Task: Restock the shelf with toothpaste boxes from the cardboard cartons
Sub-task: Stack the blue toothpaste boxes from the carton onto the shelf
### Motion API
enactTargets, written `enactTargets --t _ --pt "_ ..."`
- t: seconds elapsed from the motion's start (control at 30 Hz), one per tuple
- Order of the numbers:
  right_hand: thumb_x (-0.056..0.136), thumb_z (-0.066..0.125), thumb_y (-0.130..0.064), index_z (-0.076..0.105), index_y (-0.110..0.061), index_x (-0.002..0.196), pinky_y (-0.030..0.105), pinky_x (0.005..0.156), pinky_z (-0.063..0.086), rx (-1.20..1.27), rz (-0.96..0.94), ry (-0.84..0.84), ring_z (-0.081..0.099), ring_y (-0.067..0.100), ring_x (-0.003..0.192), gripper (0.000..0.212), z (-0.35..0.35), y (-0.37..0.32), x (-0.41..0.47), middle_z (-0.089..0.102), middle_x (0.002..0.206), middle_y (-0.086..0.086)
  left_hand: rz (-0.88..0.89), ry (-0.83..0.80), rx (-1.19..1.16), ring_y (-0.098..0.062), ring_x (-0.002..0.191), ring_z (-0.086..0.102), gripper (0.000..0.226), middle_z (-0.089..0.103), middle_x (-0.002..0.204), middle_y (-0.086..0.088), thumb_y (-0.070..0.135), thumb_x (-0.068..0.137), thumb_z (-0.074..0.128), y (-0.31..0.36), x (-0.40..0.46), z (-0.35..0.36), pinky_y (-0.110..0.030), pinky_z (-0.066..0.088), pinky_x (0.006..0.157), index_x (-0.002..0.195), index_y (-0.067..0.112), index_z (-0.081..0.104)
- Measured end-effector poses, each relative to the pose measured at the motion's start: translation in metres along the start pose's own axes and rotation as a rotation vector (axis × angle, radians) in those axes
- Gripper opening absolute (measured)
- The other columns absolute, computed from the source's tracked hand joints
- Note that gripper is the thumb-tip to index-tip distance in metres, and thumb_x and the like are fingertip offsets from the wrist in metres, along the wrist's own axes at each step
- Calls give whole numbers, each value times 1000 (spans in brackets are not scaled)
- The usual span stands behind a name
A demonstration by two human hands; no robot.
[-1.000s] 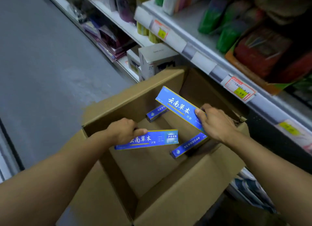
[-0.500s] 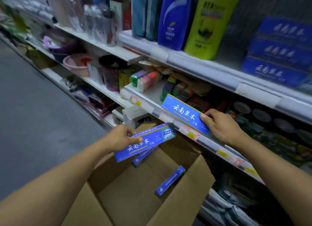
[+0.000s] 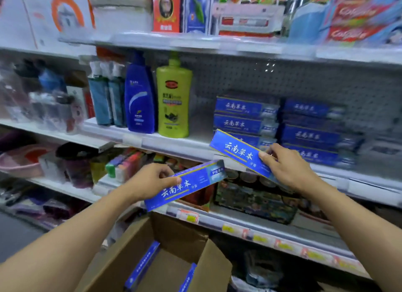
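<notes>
Blue toothpaste boxes, 2 in all: my left hand point(image 3: 150, 180) grips one point(image 3: 185, 185); my right hand point(image 3: 287, 167), at 2 o'clock, pinches another point(image 3: 237, 152) seemingly near the shelf stack point(image 3: 245, 117).

White metal shelving point(image 3: 195, 42) with a grey pegboard back panel point(image 3: 304, 80) stands over dark floor point(image 3: 13, 230).

two blue toothpaste boxes point(image 3: 185, 184) held tilted; stacks point(image 3: 245, 117) shelved

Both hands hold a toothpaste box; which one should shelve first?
Right. The right hand holds its box right in front of the stacked toothpaste boxes; the left hand holds its box lower, nearer the carton.
</notes>
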State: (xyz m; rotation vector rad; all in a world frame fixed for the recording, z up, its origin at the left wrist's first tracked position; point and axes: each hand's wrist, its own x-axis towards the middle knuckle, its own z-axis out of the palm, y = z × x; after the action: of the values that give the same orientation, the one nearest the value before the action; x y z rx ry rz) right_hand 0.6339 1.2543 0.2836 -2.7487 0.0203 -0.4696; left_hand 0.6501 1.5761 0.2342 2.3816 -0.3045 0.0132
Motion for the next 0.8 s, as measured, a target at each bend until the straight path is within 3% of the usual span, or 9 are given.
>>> enactTargets --t 0.17,0.47,0.63,0.8 --pt "94 43 -46 54 -21 99 40 81 45 -29 113 96 56 31 102 28 -44 46 -4 65 109 9 101 -78 -6 -16 77 64 17 71 85 -3 34 84 67 51 25 1 -31 48 71 87 18 70" --pt "94 45 -46 55 -20 99 36 72 38 -141 230 167 55 28 100 28 -101 131 22 64 107 6 256 -93 -28 -6 62 50 18 65 71 0 32 84 68 118 75 22 -24 37 61 86 15 70" --pt "93 45 -47 51 -13 93 37 71 42 -192 190 163 57 33 95 35 -114 169 63 63 102 15 304 -65 31 -3 61 52 13 67 72 5 34 83 68 150 107 29 -23 40 63 85 21 71" --pt "94 47 -44 52 -14 100 36 75 45 -168 106 140 57 30 90 30 -115 192 116 63 101 13 320 -65 50 1 64 57 12 69 78 7 36 84 66 177 134 43 -18 42 63 88 25 69"
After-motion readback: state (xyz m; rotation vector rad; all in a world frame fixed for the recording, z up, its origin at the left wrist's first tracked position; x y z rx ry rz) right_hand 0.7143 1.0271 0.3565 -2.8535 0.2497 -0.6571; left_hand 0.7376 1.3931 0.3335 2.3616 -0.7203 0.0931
